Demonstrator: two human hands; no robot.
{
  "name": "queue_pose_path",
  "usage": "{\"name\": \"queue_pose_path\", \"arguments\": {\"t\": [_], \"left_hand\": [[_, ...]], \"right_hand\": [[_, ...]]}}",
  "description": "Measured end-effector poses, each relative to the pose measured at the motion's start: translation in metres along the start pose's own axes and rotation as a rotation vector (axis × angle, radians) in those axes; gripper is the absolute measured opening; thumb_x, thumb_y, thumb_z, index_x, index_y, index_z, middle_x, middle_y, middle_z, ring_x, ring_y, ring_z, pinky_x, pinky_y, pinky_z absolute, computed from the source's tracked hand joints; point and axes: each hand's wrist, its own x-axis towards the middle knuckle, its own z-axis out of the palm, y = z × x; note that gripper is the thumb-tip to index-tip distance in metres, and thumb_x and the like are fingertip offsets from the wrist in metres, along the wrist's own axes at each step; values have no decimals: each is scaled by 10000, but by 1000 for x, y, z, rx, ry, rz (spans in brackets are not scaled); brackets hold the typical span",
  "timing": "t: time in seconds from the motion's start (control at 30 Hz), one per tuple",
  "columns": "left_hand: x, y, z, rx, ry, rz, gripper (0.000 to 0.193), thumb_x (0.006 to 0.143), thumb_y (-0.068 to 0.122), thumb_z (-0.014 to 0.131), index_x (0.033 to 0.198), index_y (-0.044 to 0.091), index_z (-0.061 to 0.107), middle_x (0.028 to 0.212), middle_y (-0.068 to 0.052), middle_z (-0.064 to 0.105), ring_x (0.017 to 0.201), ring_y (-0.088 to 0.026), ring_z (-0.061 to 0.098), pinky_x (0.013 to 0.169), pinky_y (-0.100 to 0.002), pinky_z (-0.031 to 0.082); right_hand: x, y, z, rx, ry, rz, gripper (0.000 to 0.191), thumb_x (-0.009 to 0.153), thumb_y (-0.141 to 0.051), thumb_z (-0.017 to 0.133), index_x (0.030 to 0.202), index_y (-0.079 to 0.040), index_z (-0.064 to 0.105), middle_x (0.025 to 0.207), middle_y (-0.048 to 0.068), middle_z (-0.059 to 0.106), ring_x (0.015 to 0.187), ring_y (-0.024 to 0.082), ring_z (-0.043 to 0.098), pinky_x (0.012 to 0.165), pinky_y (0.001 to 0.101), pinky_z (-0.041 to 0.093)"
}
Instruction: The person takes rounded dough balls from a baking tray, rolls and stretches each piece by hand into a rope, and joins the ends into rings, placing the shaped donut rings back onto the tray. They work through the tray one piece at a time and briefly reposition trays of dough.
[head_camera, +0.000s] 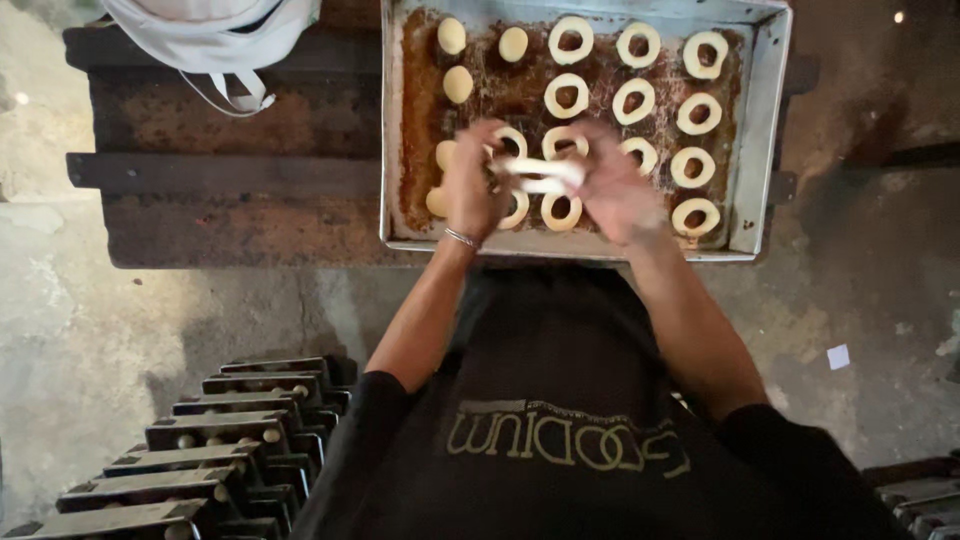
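A pale strip of dough (543, 176) is held between both hands at upper centre of the frame, just above the near part of a metal baking tray (765, 120). The left hand (470, 185) is closed on the strip's left end, fingers curled, a thin bracelet (462, 238) seen at its wrist. The right hand (615, 190) is closed on the strip's right end; motion blur hides the exact finger positions.

The tray is set at top centre to upper right, resting on a dark wooden bench (220, 190). Its floor is browned and greasy. Dough rings (636, 100) are laid in rows across its right and middle parts; a few unshaped dough balls (458, 84) are seen at its upper left part. More rings are partly covered by the hands.

A white cloth bag with straps (215, 40) is lying at upper left on the bench. A stack of dark metal trays (190, 460) holding small dough balls is seen at lower left. A black shirt fills the lower centre. A rough concrete floor (80, 330) is visible around.
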Motion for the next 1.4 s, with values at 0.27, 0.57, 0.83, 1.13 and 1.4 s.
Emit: {"name": "queue_pose_path", "arguments": {"t": [0.27,0.57,0.83,1.13,1.4], "left_hand": [[32,-39,9,-173,-53,-204,555,864,-186,537,1358,58,601,1182,-72,683,994,-167,648,771,-277,506],[96,-77,18,-479,-111,-446,493,900,-142,610,1326,106,596,1334,-80,562,1055,-229,630,889,-381,553],[112,-118,58,635,-348,-306,409,831,-53,614,1223,40,685,1398,-247,474,1127,-462,573,921,-503,520],[131,-76,37,506,-287,-245,347,907,125,731,1251,110,685,1326,-170,574,1083,-380,626,906,-470,527],[149,-63,28,345,-56,-106,347,974,69,688,1319,96,658,1301,-127,642,1158,-370,647,963,-451,549]], "right_hand": [[28,13,-18,37,-100,58,491,1061,-209,615,1498,-52,454,982,78,654,933,189,653,918,356,567],[113,76,-97,-628,277,143,288,955,4,757,1209,-58,638,1015,84,586,853,231,543,675,381,430],[165,92,-80,-1621,180,-239,446,775,41,703,1208,-57,669,1231,194,586,1095,404,599,889,468,543],[215,58,-93,-1877,373,-230,391,852,-311,815,1181,-141,689,1129,81,615,1086,368,575,894,607,397],[214,63,-80,-1246,189,-68,301,912,-157,804,1131,-72,615,1096,106,688,1049,323,677,898,484,533]]}}
